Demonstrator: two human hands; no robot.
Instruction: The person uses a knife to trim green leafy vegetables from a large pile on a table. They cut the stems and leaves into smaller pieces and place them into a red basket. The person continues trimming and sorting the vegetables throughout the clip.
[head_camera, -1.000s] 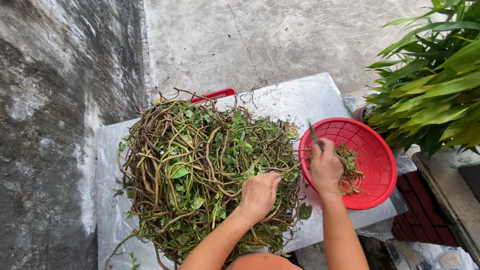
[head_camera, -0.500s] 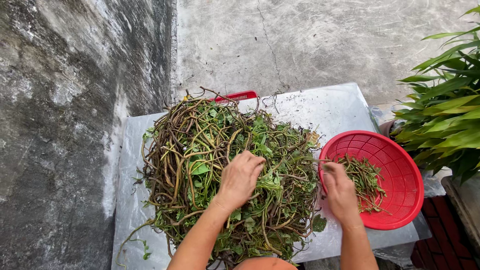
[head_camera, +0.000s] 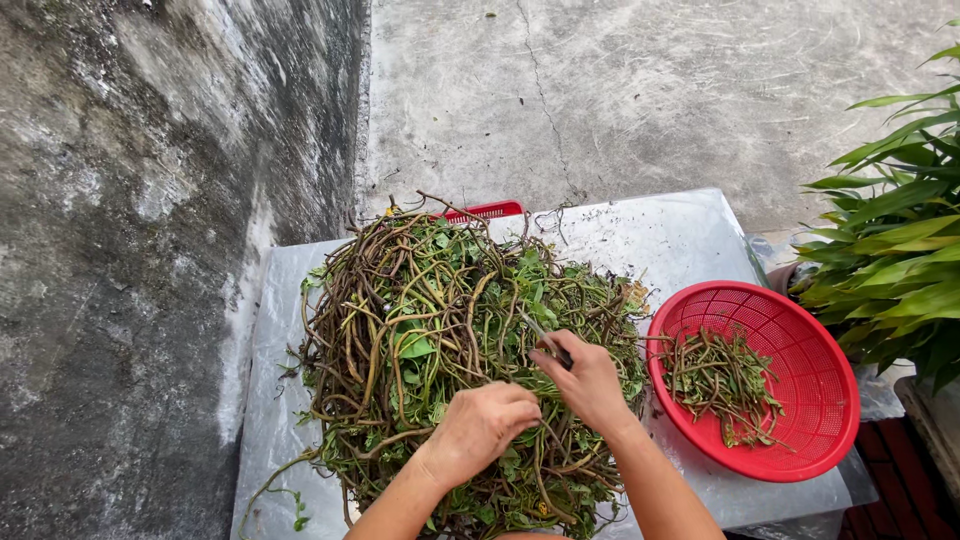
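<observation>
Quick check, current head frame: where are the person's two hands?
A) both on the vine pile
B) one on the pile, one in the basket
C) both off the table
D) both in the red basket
A: the left hand and right hand both rest on the vine pile; the red basket beside it holds only cut stems.

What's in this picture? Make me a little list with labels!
Left hand: gripping vines on the pile
Right hand: on the pile, holding a small blade
Pile of vines: tangled green and brown stems with leaves
Red basket: to the right, holds cut pieces
Table sheet: grey, under everything
Potted plant: far right
</observation>
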